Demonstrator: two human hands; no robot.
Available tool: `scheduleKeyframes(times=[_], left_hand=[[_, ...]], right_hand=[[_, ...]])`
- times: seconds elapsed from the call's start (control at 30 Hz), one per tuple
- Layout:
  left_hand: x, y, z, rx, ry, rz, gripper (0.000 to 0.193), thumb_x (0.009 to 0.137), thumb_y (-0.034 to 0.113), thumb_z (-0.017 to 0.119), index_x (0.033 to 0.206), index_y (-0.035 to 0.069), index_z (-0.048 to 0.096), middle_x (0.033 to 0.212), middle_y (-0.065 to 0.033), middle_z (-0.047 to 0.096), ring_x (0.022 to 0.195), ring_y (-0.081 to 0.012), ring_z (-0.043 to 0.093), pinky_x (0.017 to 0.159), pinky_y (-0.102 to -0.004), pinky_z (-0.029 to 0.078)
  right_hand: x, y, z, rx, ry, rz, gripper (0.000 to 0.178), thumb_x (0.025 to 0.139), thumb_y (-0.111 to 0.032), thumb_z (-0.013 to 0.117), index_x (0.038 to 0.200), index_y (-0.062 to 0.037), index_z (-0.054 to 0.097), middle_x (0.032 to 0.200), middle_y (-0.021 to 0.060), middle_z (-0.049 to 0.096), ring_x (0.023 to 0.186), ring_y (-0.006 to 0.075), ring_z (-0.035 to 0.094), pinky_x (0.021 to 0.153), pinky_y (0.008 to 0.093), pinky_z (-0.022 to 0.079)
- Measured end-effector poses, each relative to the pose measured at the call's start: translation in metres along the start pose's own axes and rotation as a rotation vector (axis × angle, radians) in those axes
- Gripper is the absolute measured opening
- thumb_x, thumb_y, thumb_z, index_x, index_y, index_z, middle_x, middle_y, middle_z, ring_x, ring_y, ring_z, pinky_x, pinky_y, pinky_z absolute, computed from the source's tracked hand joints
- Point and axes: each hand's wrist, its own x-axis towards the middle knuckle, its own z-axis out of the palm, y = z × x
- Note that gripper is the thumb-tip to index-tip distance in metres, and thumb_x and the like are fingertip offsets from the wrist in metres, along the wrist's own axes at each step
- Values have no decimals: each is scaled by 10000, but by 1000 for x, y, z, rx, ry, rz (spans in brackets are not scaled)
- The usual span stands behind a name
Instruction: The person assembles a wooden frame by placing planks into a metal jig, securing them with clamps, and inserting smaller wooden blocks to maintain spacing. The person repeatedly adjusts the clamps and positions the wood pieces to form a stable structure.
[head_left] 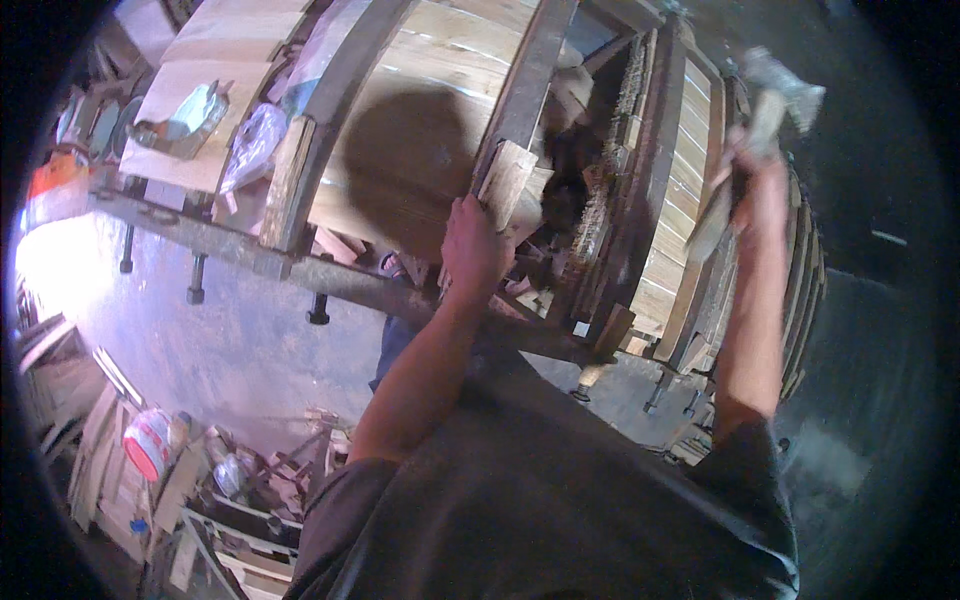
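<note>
My left hand [474, 248] is closed round a short wood block [508, 182] that stands against a dark bar of the clamping frame [535, 75]. Raised out to the right, my right hand [757, 170] grips a hammer [768, 112] by its wooden handle. Its pale head is smeared by motion, so its exact shape is unclear. Left of the block lies a clamped panel of light boards [440, 60] with a round dark shadow on it. A second clamped board panel [680, 190] sits between the block and the raised hammer.
Wood scraps fill a gap [565, 200] between the panels. Bolts [318, 305] hang below the front rail [230, 238]. A tape dispenser [185, 120] and a plastic bag [257, 145] lie on boards at the left. Offcuts and a red-and-white bucket [148, 445] crowd the lower left floor.
</note>
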Motion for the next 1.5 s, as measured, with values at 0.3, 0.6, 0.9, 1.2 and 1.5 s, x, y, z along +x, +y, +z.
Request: scheduleKeyframes(times=[0.3, 0.6, 0.9, 1.2, 1.5], left_hand=[[-5, 12, 1, 64, 129, 18, 643, 806, 256, 713, 1310, -33, 435, 1265, -252, 562, 1171, -446, 563, 985, -497, 471], [-14, -15, -13, -43, 126, 104, 884, 747, 285, 796, 1446, -51, 372, 1385, -263, 490, 1295, -425, 480, 1127, -478, 379], [-170, -124, -113, 143, 615, -306, 596, 854, 14, 710, 1400, -53, 480, 1337, -211, 585, 1253, -366, 552, 1094, -432, 409], [-255, -211, -106, -153, 380, -606, 702, 844, 73, 709, 1474, -40, 422, 1334, -254, 600, 1269, -355, 570, 1078, -422, 437], [-302, -233, -101, -22, 267, -991, 738, 842, 202, 723, 1471, -42, 424, 1246, -266, 656, 1151, -353, 653, 976, -428, 513]], right_hand=[[13, 169, 83, -624, -812, 294, 170, 833, -136, 709, 933, -12, 651, 648, 58, 615, 548, 193, 612, 497, 351, 505], [125, 117, 43, -340, -589, 209, 249, 824, -165, 773, 1015, -39, 677, 764, 36, 660, 534, 133, 602, 467, 292, 505], [123, 151, 60, -201, -384, 254, 289, 912, -153, 633, 1168, -20, 617, 816, 68, 641, 663, 195, 608, 654, 355, 526], [49, 144, 107, -410, -887, 307, 519, 791, -36, 771, 1273, -73, 583, 827, 47, 638, 560, 120, 584, 439, 273, 484], [48, 168, 107, -519, -923, 238, 334, 799, -97, 738, 1096, 8, 628, 786, 44, 627, 663, 216, 635, 575, 358, 544]])
